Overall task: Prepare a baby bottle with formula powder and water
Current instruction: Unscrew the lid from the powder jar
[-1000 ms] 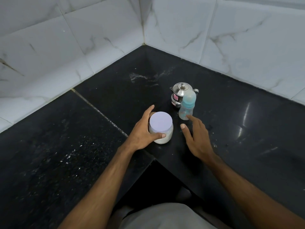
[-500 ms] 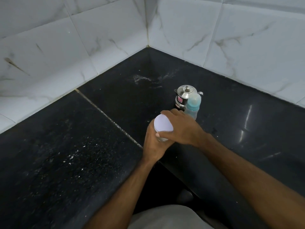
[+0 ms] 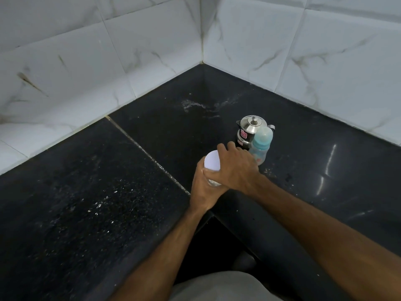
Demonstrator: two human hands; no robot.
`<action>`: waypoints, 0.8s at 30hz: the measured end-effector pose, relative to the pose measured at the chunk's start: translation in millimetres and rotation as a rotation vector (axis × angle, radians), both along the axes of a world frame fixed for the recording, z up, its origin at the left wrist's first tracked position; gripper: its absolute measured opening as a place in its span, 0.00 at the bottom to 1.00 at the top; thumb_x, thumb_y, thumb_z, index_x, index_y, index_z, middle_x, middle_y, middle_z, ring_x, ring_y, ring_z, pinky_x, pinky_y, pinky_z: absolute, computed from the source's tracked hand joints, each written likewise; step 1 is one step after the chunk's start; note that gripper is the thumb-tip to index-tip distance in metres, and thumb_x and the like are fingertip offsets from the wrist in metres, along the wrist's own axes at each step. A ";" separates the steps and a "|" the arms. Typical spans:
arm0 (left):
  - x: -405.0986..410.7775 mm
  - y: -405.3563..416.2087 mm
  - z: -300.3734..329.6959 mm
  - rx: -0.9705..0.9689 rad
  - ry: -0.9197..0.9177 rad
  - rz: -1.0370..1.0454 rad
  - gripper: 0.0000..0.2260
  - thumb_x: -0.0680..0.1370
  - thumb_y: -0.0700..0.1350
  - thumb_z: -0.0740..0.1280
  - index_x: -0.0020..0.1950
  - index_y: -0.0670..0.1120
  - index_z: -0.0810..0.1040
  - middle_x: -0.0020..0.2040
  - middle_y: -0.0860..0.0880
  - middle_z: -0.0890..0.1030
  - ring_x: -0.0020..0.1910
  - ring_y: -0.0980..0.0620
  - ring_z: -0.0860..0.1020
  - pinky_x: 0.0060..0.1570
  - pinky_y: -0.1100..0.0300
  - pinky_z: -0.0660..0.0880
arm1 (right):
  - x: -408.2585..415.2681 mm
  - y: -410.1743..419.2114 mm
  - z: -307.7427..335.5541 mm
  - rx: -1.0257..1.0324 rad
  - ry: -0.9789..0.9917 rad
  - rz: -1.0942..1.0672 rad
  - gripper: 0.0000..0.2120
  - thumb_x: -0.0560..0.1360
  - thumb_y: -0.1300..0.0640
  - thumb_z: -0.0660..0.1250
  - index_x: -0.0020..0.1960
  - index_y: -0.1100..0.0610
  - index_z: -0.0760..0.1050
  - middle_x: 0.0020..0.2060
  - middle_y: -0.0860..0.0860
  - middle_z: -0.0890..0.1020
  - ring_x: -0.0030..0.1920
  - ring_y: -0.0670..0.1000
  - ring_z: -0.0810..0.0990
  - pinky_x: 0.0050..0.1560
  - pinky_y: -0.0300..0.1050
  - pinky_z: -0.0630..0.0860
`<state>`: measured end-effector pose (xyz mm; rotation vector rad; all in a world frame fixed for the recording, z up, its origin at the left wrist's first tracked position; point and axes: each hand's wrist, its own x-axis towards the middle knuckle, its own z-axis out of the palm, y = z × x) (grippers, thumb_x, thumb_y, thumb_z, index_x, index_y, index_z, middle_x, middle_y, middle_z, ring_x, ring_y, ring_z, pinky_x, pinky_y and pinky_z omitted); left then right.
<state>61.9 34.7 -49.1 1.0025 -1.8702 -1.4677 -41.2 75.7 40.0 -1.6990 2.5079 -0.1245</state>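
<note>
A small clear jar with a pale lilac lid stands near the counter's inner corner edge. My left hand wraps round the jar's body from the near side. My right hand lies over the lid, with fingers and thumb curled round its rim. Most of the jar is hidden by both hands. Just behind my right hand stands a baby bottle with a teal collar and clear cap. A small steel kettle with a red sticker stands behind the bottle, touching or nearly touching it.
The black granite counter forms an L with a seam running diagonally on the left. White marble-look wall tiles close off the back. Pale specks lie on the left slab. The counter's front edges meet just under my wrists.
My right hand moved from beside the bottle onto the jar's lid and grips it. My left hand kept its hold on the jar. The view shifted slightly.
</note>
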 end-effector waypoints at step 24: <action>11.8 -24.4 5.3 0.018 -0.234 -0.178 0.42 0.66 0.46 0.81 0.69 0.62 0.58 0.58 0.69 0.68 0.58 0.69 0.68 0.52 0.80 0.64 | -34.5 -4.0 17.5 0.114 -0.204 0.375 0.40 0.70 0.36 0.68 0.76 0.47 0.56 0.69 0.48 0.67 0.66 0.51 0.68 0.63 0.48 0.72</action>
